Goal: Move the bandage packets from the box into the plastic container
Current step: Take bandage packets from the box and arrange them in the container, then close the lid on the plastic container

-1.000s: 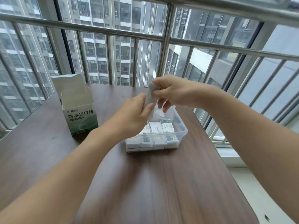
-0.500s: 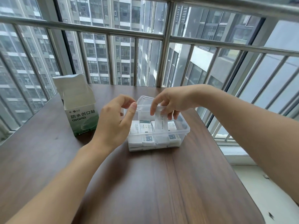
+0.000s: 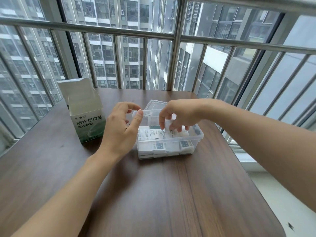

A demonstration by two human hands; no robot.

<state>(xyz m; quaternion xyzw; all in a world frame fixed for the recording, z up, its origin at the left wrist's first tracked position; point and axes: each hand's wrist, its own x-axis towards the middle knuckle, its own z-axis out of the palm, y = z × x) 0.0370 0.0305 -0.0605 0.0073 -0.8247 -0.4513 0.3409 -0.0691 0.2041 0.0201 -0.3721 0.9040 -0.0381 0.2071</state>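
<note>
My right hand (image 3: 177,115): it reaches down into the plastic container (image 3: 199,136). My fingers (image 3: 162,121) are bent and pinch a white bandage packet (image 3: 168,128) that stands up on the others.
My left hand (image 3: 119,129): it floats just left of the container. The fingers are loosely curled and hold nothing. My thumb tip is by the container's near left corner; I cannot tell if it touches.
Bandage packets (image 3: 159,146): many lie flat in the container, white with green marks.
Box (image 3: 85,112): it stands open on the table, left of my left hand.
Lid (image 3: 154,104): clear, behind the container.
Table (image 3: 153,194): dark brown wood.
</note>
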